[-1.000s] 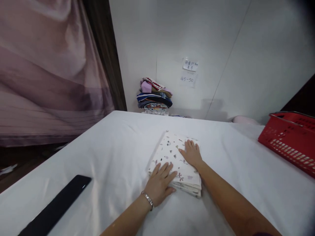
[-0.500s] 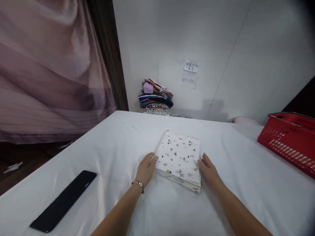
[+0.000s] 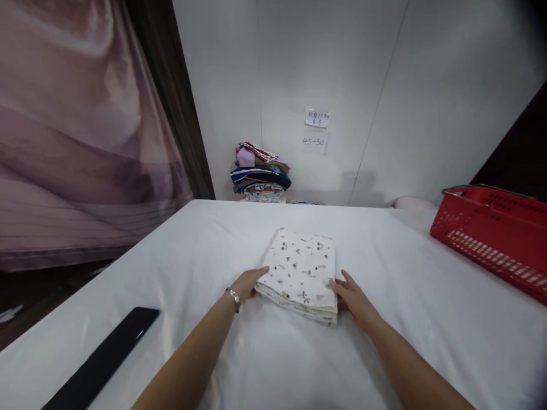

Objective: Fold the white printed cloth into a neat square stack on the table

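A folded, printed white cloth is gripped at its side edges by the left hand and right hand, thumbs on top, on the white-covered worktop; farther off, a red basket and stacked fabrics are seen.

- Left hand: bare and ungloved.
- Left wrist: a bracelet, silver-coloured and shiny, a narrow band curving round it; its finer pattern is too small to make out.
- Left forearm: bare as far as it shows.
- Right hand: also bare.
- Right forearm: bare, wrist included.
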A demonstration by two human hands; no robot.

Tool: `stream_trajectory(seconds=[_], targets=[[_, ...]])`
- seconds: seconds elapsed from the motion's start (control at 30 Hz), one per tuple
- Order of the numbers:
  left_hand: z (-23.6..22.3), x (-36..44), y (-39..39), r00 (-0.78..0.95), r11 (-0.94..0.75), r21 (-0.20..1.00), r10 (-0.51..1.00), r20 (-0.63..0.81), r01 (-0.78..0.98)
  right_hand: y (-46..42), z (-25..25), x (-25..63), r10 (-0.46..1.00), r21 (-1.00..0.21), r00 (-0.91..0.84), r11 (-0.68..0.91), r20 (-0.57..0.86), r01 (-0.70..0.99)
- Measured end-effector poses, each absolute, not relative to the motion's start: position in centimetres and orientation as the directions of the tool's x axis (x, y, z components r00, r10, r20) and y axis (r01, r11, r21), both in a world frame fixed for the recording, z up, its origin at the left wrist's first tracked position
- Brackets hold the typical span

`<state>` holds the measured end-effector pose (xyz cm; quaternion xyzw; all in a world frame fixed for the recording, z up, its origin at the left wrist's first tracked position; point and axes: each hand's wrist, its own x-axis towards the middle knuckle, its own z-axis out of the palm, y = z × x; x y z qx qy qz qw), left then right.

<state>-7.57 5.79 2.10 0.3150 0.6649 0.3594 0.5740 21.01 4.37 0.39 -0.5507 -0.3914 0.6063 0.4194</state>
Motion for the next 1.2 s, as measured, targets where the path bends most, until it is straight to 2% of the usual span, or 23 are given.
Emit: stream_trajectory(seconds=[0.1, 0.23, 0.33, 0.4, 0.57, 0.7, 0.77, 0.97, 1.2], targets=[[3.0, -6.7, 5.0, -0.103, 0.531, 0.847, 0.842, -0.530, -0.024, 5.3, 0.5, 21.9, 0.950, -0.945, -0.049, -0.311, -0.308, -0.099], [2.6, -3.8, 1.9, 0.103, 0.534, 0.845, 0.842, -0.529, -0.018, 6.0, 1.2, 26.2, 0.950, -0.944, -0.078, -0.308, -0.301, -0.117], [1.3, -0.9, -0.7, 0.330, 0.626, 0.778, 0.725, -0.605, 0.050, 6.1, 1.4, 29.9, 0.931, -0.934, -0.085, -0.358, -0.355, -0.017], [0.8, 0.3, -1.9, 0.371, 0.665, 0.743, 0.675, -0.638, 0.067, 6.0, 1.3, 31.4, 0.913, -0.916, -0.074, -0.399, -0.400, 0.035], [1.2, -0.2, -1.2, 0.240, 0.649, 0.759, 0.730, -0.640, 0.049, 6.1, 1.7, 31.7, 0.896, -0.890, -0.062, -0.426, -0.440, 0.161], [1.7, -2.2, 2.3, 0.053, 0.597, 0.793, 0.801, -0.596, -0.120, 8.0, 2.2, 30.6, 0.881, -0.865, -0.045, -0.450, -0.470, 0.224], [1.6, -3.0, 4.6, -0.105, 0.551, 0.817, 0.814, -0.571, -0.171, 9.3, 2.2, 29.9, 0.878, -0.863, -0.046, -0.456, -0.476, 0.218], [1.5, -4.1, 10.6, -0.328, 0.491, 0.871, 0.818, -0.472, -0.029, 12.3, 1.5, 27.8, 0.888, -0.889, -0.106, -0.429, -0.448, 0.161], [1.9, -4.2, 13.7, -0.323, 0.474, 0.837, 0.865, -0.384, 0.274, 12.8, 1.1, 27.1, 0.917, -0.855, -0.016, -0.364, -0.397, 0.368]])
